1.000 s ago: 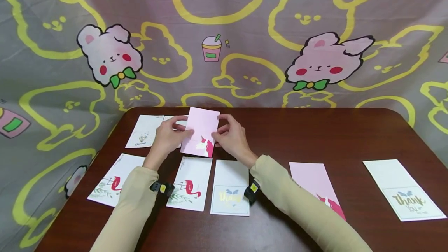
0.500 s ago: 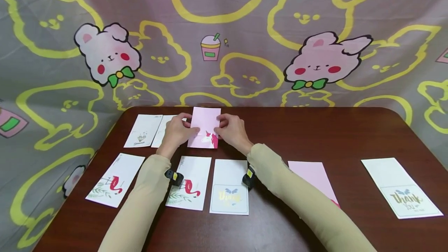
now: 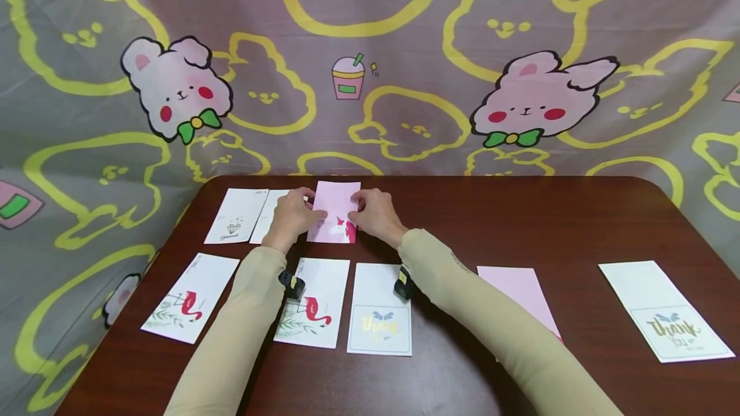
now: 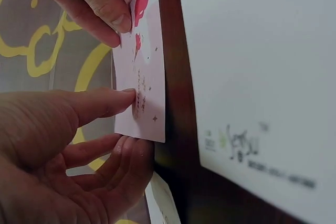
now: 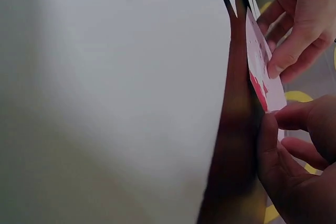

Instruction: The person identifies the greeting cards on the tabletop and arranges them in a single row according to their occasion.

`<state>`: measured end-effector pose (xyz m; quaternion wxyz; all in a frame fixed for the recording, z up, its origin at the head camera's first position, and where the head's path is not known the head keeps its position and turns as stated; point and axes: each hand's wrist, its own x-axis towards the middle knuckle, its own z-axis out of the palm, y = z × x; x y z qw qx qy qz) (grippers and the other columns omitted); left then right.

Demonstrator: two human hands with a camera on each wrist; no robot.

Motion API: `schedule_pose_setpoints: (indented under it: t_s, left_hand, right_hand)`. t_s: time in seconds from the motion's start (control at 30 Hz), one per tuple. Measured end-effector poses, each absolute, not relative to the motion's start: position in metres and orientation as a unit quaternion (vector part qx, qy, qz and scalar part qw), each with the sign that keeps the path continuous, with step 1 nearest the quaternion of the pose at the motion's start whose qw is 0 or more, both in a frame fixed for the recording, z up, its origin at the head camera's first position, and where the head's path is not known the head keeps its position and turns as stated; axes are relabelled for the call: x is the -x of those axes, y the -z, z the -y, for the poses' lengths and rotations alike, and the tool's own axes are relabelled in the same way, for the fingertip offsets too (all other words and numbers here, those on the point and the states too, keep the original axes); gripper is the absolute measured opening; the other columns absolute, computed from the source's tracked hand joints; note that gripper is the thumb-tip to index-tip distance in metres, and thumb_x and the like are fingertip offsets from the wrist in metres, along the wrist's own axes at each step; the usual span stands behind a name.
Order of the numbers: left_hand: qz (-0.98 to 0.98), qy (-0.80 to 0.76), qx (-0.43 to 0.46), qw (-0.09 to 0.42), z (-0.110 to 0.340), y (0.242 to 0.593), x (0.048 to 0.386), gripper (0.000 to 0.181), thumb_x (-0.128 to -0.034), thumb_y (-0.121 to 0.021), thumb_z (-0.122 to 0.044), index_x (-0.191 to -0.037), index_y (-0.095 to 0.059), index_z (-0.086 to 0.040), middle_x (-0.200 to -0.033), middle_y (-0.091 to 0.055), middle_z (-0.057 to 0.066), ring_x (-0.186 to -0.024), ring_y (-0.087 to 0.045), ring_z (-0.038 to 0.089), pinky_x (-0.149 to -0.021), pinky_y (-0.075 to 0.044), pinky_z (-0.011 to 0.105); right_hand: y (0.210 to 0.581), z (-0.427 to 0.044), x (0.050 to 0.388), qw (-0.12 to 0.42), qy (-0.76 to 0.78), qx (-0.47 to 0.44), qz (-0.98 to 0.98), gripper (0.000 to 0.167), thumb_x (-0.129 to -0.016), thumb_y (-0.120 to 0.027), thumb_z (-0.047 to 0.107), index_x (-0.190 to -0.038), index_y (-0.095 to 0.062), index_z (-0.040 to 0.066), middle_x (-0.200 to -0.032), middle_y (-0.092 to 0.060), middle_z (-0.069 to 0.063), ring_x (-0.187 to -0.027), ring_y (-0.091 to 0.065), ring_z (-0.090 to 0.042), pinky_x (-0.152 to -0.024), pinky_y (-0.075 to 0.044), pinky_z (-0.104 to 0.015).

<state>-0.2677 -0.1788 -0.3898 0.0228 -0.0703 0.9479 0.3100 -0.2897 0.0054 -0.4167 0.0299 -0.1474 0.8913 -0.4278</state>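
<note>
A pink unicorn card point(image 3: 335, 199) is at the back of the table, flat on it or nearly so. My left hand point(image 3: 291, 216) pinches its left edge, thumb on the printed face and fingers at the border, as the left wrist view confirms. On the opposite edge, my right hand point(image 3: 377, 212) grips the card between thumb and fingers. In the right wrist view the same pink card point(image 5: 260, 59) is seen edge-on. Just left of it lies a white card point(image 3: 264, 218), partly hidden by my left hand, beside a diamond-print card point(image 3: 236, 217).
Nearer me lie two flamingo cards point(image 3: 189, 297) point(image 3: 312, 320) and a "thank you" card point(image 3: 378, 287). Further right are another pink card point(image 3: 514, 287), half covered by my right sleeve, and a second "thank you" card point(image 3: 665, 313). A patterned cloth point(image 3: 405, 82) hangs behind the table.
The pink card, raised and tilted one second ago, has come down toward the back row and straightened. Both hands moved with it, keeping hold of its edges.
</note>
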Motion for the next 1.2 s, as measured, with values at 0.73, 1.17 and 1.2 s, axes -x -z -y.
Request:
schedule_pose_setpoints:
  t_s: [0.73,1.17,1.2]
  left_hand:
    - [-0.963,-0.255,0.070,0.046,0.1731,0.3862,0.2700,0.048,-0.0905,-0.074,-0.021,-0.129,-0.063,0.005,-0.125,-0.067,0.027,-0.107,-0.065,0.040,-0.096,-0.054,0.051]
    - [-0.970,-0.235,0.054,0.040,0.1718,0.3864,0.2707,0.035,-0.0893,-0.071,-0.018,-0.116,-0.068,0.004,-0.117,-0.070,0.025,-0.100,-0.066,0.038,-0.090,-0.055,0.050]
    - [-0.970,-0.235,0.054,0.041,0.1716,0.3865,0.2706,0.035,-0.0893,-0.071,-0.018,-0.116,-0.068,0.004,-0.117,-0.070,0.025,-0.101,-0.066,0.038,-0.090,-0.055,0.050]
  right_hand:
    - [0.4106,0.0041,0.2947,0.058,0.334,0.166,-0.926,0.037,-0.092,-0.072,0.011,-0.127,-0.068,-0.003,-0.098,-0.071,-0.016,-0.080,-0.063,-0.024,-0.076,-0.057,-0.033]
    - [0.4124,0.0048,0.2965,0.067,0.322,0.160,-0.931,0.023,-0.092,-0.072,0.013,-0.109,-0.074,-0.002,-0.106,-0.071,-0.015,-0.088,-0.065,-0.026,-0.083,-0.060,-0.037]
    - [0.4128,0.0047,0.2966,0.068,0.322,0.161,-0.930,0.023,-0.092,-0.072,0.013,-0.109,-0.074,-0.002,-0.105,-0.071,-0.015,-0.088,-0.065,-0.027,-0.084,-0.060,-0.037]
